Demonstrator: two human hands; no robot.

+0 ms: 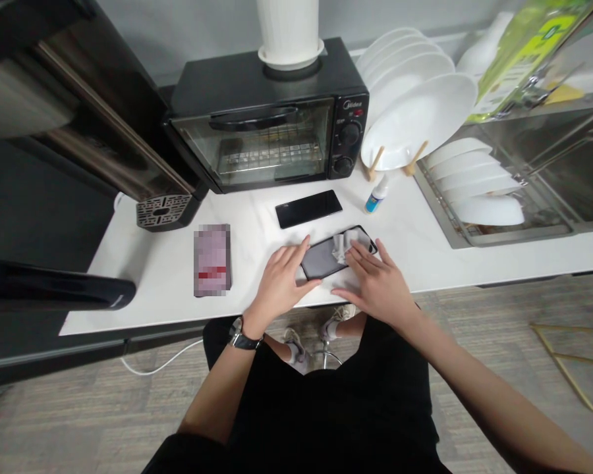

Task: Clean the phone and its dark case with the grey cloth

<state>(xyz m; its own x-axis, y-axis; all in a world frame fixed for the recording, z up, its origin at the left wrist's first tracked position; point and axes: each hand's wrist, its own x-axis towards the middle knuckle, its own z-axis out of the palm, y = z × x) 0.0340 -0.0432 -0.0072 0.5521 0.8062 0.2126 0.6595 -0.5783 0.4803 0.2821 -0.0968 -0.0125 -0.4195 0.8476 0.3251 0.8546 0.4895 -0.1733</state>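
On the white counter in front of me lies what looks like a phone case [321,259], black-rimmed with a grey inner face. My left hand [282,282] holds its left end, the thumb along the near edge and the fingers at the far side. A crumpled grey cloth [342,245] rests on the right half of the case. Fingers of my right hand [375,280] press on this cloth, partly covering it and the case's right end. Just behind, a black phone [309,209] lies flat, screen up. A small spray bottle [377,195] with a blue label stands to the right.
A pixelated pinkish object [212,260] lies on the left of the counter [257,217]. Behind stands a toaster oven [271,125] bearing a white pot [289,29]. White plates [415,118] lean in a rack beside the sink [454,230]. A dark dispenser [163,210] stands at left.
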